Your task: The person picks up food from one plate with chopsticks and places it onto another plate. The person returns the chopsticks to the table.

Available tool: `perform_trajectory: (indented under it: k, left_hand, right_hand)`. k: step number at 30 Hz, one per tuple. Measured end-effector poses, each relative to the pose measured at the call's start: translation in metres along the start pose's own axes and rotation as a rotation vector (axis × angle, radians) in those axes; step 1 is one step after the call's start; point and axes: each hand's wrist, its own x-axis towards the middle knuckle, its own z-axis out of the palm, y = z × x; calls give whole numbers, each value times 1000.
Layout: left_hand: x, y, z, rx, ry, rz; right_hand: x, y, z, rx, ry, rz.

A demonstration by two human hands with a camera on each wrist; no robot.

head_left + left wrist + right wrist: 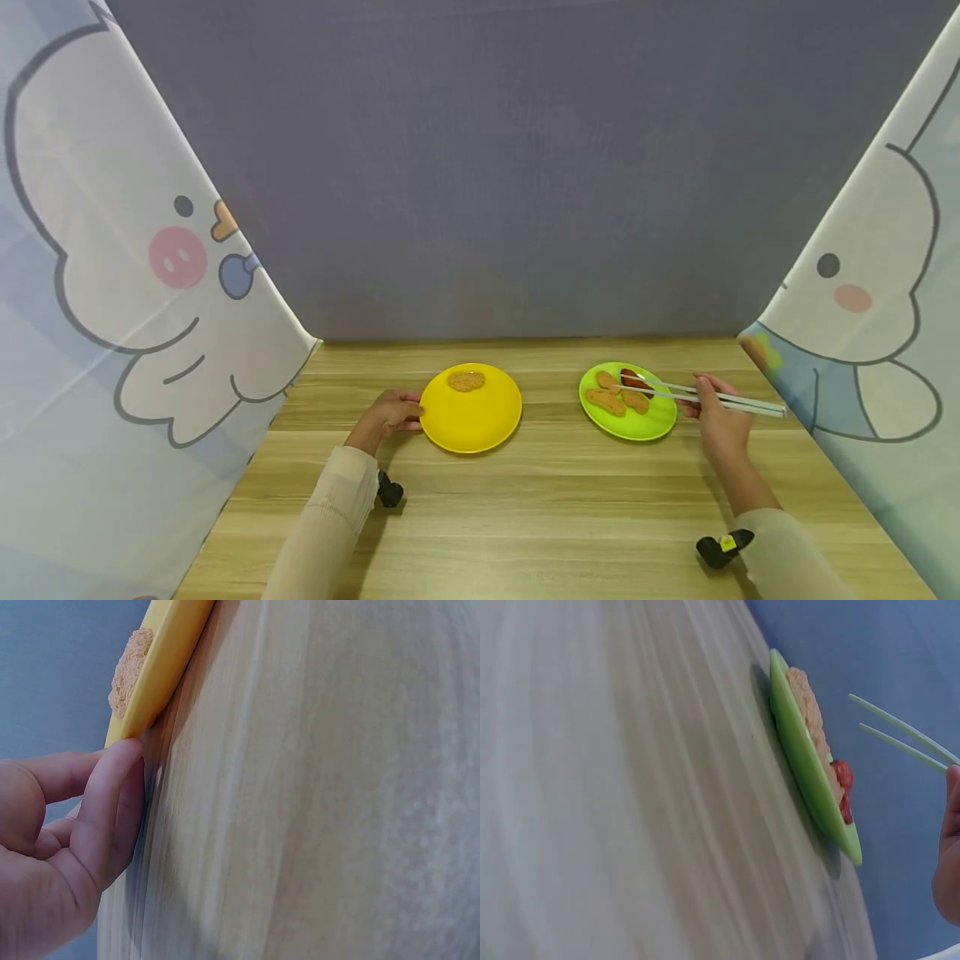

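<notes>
My left hand [393, 410] pinches the left rim of a yellow plate [468, 427] between thumb and fingers. One breaded, fried-looking piece [466, 381] lies near that plate's far edge. On the right, my right hand [722, 417] holds a pair of pale chopsticks [904, 727]. Their tips are spread and hover over a green plate [633, 428], with nothing between them. Several breaded pieces [606, 402] and a dark red, glossy food piece [637, 382] sit on the green plate. In the right wrist view only part of my right hand [949, 855] shows.
Both plates stand on a wood-grain table [540, 508]. Behind it rises a grey cloth wall [525, 183], with cartoon-printed cloth [112, 208] along the sides. A black wrist camera [723, 547] is strapped to each sleeve.
</notes>
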Motion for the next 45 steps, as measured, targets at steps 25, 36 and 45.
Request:
perform_trajectory:
  k: [25,36,45]
  left_hand:
    - [-3,1,-1,5,-4,11]
    - [-1,-1,-1,5,-6,16]
    - [0,-1,0,-1,-9,16]
  right_hand:
    - [-6,19,64,-186,-144,26]
    - [-9,26,90,-160,-229,17]
    - [-11,38,108,-216,-293,33]
